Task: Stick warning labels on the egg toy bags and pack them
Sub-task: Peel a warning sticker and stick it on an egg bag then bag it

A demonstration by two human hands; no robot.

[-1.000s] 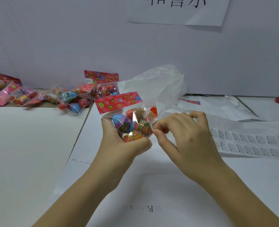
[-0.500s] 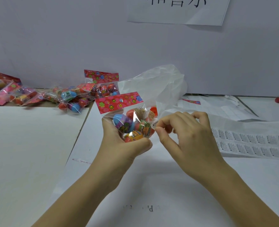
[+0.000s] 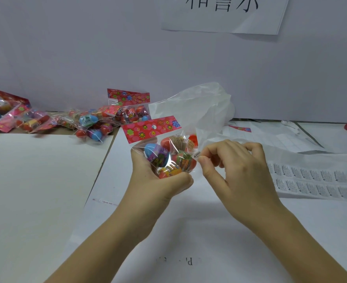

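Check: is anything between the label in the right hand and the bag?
Nothing visible does. The right hand pinches the warning label at the right side of the egg toy bag; the left hand grips it from below.

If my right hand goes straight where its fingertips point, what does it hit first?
Probably the egg toy bag in the left hand; the right hand, pinching a warning label, points at its side. Depth unclear.

red flowered header card (image 3: 151, 129), blue, orange eggs (image 3: 165, 158), white label sheet (image 3: 315, 181)
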